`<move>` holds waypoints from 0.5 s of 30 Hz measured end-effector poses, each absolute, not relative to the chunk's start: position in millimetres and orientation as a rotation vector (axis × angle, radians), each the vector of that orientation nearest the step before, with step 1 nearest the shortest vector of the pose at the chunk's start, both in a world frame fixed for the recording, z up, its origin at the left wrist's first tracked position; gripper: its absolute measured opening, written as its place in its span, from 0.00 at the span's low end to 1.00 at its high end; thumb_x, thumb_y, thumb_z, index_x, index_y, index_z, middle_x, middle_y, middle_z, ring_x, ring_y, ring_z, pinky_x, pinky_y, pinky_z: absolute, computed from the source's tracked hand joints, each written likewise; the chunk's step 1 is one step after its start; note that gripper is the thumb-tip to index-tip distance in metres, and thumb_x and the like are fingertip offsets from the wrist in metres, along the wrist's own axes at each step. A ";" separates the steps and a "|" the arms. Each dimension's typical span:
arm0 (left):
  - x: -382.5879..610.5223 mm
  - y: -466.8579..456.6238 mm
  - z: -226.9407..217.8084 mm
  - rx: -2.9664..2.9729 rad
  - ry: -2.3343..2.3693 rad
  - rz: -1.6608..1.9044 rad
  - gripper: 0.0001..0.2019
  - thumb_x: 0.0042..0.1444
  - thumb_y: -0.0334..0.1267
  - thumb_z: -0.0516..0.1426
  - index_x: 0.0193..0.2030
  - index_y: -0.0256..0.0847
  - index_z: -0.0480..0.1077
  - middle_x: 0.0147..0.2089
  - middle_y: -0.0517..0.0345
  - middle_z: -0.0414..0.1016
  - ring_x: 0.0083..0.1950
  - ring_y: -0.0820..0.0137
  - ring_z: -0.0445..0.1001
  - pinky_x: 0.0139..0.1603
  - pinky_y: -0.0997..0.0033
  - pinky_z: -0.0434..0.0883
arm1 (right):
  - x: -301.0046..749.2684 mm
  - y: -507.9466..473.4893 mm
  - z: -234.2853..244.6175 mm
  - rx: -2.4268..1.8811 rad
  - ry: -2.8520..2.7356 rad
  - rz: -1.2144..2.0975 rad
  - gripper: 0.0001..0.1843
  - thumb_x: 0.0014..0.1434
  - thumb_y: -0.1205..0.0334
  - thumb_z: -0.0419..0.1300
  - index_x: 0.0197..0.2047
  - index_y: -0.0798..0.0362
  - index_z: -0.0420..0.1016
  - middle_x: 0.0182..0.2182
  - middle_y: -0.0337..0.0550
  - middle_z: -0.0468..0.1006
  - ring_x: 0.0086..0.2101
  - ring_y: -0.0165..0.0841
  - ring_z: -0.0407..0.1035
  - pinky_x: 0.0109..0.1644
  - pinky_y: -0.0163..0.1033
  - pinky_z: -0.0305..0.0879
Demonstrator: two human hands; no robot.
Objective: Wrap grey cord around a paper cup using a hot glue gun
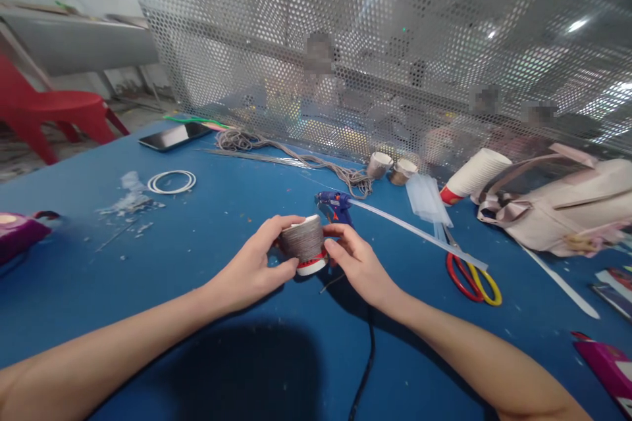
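Observation:
A paper cup (303, 241) wound with grey cord is held tilted just above the blue table (237, 355); a red band and white rim show at its lower end. My left hand (259, 260) grips its left side, fingers at the top and thumb near the lower edge. On the right side, my right hand (358, 260) pinches the cup near the red band, its fingers partly hidden. A short cord end (332, 283) hangs under the cup. Just behind the hands lies a blue glue gun (338, 200) with a long clear glue stick (419, 231) in it.
Scissors (474, 279), clear glue sticks (428, 198), stacked paper cups (476, 174) and a pink bag (567, 210) lie to the right. Behind are two wrapped cups (379, 166), loose grey cord (306, 161) and a tablet (174, 136). White rings (172, 182) lie left. A perforated metal screen (276, 33) borders the table.

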State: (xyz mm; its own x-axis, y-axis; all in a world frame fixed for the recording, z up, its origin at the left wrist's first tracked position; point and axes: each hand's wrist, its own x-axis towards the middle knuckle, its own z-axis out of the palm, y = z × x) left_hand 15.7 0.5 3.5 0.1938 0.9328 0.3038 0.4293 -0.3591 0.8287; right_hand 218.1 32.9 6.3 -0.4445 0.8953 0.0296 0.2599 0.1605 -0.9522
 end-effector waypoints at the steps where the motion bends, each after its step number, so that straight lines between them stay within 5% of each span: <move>1: 15.1 0.8 3.2 1.900 1.272 1.122 0.23 0.51 0.33 0.54 0.56 0.43 0.63 0.50 0.52 0.72 0.49 0.63 0.73 0.51 0.59 0.72 | 218.6 32.8 7.5 -1.108 -1.831 1.276 0.15 0.62 0.53 0.53 0.49 0.52 0.66 0.29 0.38 0.71 0.28 0.30 0.64 0.33 0.37 0.61; 5: 14.3 2.6 2.7 1.988 1.324 1.149 0.25 0.51 0.34 0.55 0.58 0.43 0.62 0.47 0.52 0.72 0.47 0.63 0.72 0.49 0.59 0.71 | 219.1 30.9 10.7 -1.077 -1.952 1.009 0.14 0.58 0.60 0.57 0.47 0.53 0.65 0.30 0.39 0.69 0.27 0.29 0.62 0.31 0.36 0.62; 9: 15.9 2.6 4.9 2.075 1.375 1.143 0.25 0.52 0.36 0.56 0.59 0.44 0.62 0.43 0.54 0.71 0.44 0.64 0.70 0.46 0.61 0.70 | 218.3 28.6 8.1 -0.849 -2.102 0.633 0.06 0.56 0.67 0.58 0.39 0.52 0.69 0.40 0.46 0.71 0.36 0.33 0.68 0.38 0.38 0.66; 15: 18.1 1.4 7.3 2.148 1.394 1.108 0.25 0.52 0.38 0.58 0.59 0.44 0.63 0.41 0.56 0.70 0.42 0.65 0.68 0.43 0.64 0.69 | 218.6 27.1 4.1 -0.798 -2.139 0.540 0.06 0.61 0.65 0.56 0.35 0.51 0.74 0.35 0.44 0.72 0.37 0.33 0.70 0.42 0.40 0.68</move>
State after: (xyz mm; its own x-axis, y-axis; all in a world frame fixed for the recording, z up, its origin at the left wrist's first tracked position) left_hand 18.1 1.4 7.3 0.2102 0.8826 0.4204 0.6091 -0.4546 0.6499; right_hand 218.6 27.1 4.1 -0.5036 0.6915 0.5179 0.3627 0.7133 -0.5998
